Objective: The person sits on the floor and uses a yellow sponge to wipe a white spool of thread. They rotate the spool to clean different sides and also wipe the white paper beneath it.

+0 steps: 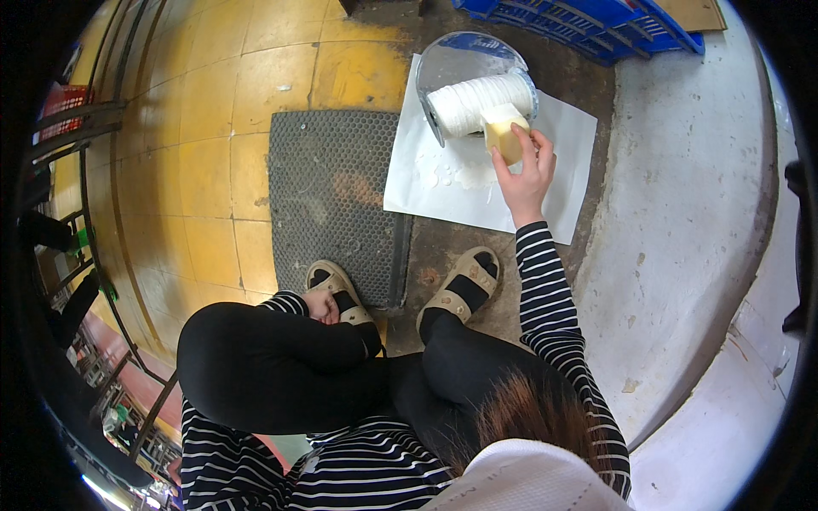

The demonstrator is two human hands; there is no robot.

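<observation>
My right hand (526, 169) grips a pale yellow sponge-like block (504, 136) between thumb and fingers. Its whitish upper end meets the near right side of a thick roll of white cord or thread (471, 102). Around the roll curves a clear, rounded piece with a grey rim (432, 121); whether it is a container or a reel flange, I cannot tell. Beneath lies a white sheet (545, 200) with wet-looking whitish spots. My left hand (323, 306) hangs beside my left sandal (332, 285), partly behind my knee, and its fingers are mostly hidden.
A dark rubber mat (328, 200) covers the floor left of the sheet, over yellow tiles (196, 187). Blue crates (588, 25) stand at the far right. A pale wall or ledge (682, 213) runs along the right. Metal framework (89, 213) lines the left.
</observation>
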